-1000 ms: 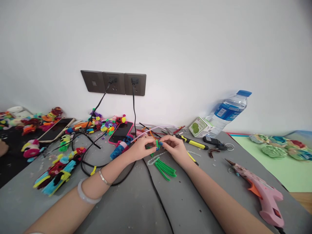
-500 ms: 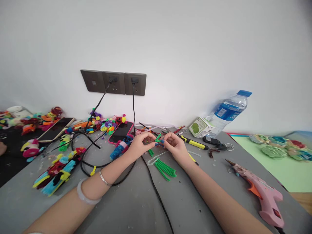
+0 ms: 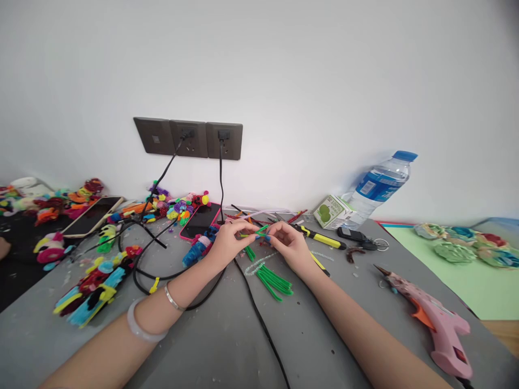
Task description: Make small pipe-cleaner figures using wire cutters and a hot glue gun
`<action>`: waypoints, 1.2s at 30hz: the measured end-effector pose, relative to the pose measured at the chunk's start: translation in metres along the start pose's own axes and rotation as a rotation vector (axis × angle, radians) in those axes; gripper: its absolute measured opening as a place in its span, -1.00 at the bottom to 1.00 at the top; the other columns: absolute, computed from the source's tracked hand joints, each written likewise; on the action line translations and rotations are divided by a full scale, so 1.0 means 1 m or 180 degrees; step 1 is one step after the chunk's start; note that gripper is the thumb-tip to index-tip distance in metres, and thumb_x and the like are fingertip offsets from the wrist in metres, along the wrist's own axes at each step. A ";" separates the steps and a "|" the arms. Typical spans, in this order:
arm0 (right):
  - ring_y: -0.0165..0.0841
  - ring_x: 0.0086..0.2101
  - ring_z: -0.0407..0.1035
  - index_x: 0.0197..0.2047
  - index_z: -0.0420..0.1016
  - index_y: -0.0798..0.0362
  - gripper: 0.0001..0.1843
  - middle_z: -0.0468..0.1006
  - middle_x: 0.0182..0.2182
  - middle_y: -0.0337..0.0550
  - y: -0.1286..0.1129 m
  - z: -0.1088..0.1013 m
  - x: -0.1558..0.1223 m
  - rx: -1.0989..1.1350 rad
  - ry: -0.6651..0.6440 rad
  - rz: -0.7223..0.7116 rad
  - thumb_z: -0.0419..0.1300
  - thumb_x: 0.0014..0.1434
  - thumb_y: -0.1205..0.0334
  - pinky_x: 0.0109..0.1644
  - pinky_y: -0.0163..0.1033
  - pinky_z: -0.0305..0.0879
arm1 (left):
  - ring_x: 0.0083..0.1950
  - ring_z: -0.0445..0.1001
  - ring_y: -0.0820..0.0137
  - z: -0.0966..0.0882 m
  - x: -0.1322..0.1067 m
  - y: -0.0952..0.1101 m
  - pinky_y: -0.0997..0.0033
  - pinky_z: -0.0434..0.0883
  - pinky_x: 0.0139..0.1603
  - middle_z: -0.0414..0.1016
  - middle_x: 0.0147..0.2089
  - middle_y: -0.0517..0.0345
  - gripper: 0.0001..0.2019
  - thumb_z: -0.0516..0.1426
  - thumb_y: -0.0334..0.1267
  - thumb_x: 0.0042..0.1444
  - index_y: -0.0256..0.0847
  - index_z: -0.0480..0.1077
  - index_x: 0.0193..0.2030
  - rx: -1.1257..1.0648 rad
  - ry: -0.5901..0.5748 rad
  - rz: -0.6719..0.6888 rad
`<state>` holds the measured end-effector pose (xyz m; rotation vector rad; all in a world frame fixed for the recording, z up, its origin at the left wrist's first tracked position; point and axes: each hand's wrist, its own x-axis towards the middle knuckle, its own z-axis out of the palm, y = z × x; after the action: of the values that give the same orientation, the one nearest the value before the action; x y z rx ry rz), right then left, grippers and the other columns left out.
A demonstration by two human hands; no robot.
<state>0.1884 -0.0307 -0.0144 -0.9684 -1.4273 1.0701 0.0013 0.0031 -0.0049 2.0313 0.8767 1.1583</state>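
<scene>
Between my fingertips is a short green pipe cleaner (image 3: 261, 230), bent and pinched from both sides. My left hand (image 3: 232, 241) closes its thumb and finger on one end, and my right hand (image 3: 291, 244) pinches the other. Just below them on the table lies a bundle of green pipe cleaners (image 3: 274, 281), with a silvery tinsel pipe cleaner (image 3: 255, 267) curving by its upper end. More green pieces (image 3: 250, 253) show under my left fingers. Part of what I pinch is hidden by the fingertips.
Yellow-black pliers (image 3: 322, 237) lie beyond my right hand, near a key fob (image 3: 351, 234), a juice carton (image 3: 330, 212) and a tilted water bottle (image 3: 379, 186). A pink glue gun (image 3: 436, 324) rests at right. Black cables (image 3: 259, 316) cross the table. Pipe-cleaner figures (image 3: 95, 286) and phones (image 3: 200, 220) are at left.
The green pipe cleaner between my fingers has tipped from pointing steeply upward to lying lower and flatter. My hands stay in nearly the same place.
</scene>
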 end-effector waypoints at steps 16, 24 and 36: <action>-0.40 -0.44 0.30 -0.35 0.37 0.00 -0.71 0.43 -0.44 -0.24 0.001 -0.002 0.000 -0.0002 0.0119 0.0036 0.34 0.04 0.01 -0.39 -0.29 0.24 | -0.23 0.53 0.31 0.000 0.000 -0.003 0.33 0.43 -0.12 0.63 -0.32 0.08 -0.90 0.24 -0.39 0.07 -0.21 0.61 -0.31 -0.0040 0.0032 0.0093; -0.41 -0.42 0.31 -0.28 0.36 -0.02 -0.70 0.39 -0.39 -0.25 0.000 -0.001 0.001 0.0065 0.0202 -0.0049 0.31 0.07 -0.01 -0.41 -0.31 0.26 | -0.23 0.54 0.32 0.000 0.000 -0.003 0.35 0.43 -0.14 0.63 -0.30 0.07 -0.90 0.21 -0.36 0.11 -0.22 0.59 -0.30 -0.0012 -0.0047 0.0123; -0.40 -0.46 0.27 -0.30 0.40 0.01 -0.70 0.42 -0.43 -0.21 -0.004 -0.001 -0.001 -0.0257 0.0128 -0.0005 0.26 0.11 -0.05 -0.38 -0.27 0.26 | -0.30 0.48 0.39 0.000 -0.001 0.001 0.47 0.37 -0.33 0.58 -0.30 0.09 -0.85 0.11 -0.34 0.16 -0.24 0.53 -0.27 0.0185 -0.0188 -0.0024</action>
<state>0.1894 -0.0323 -0.0108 -1.0406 -1.4473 0.9928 0.0012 0.0016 -0.0046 2.0964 0.8975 1.0747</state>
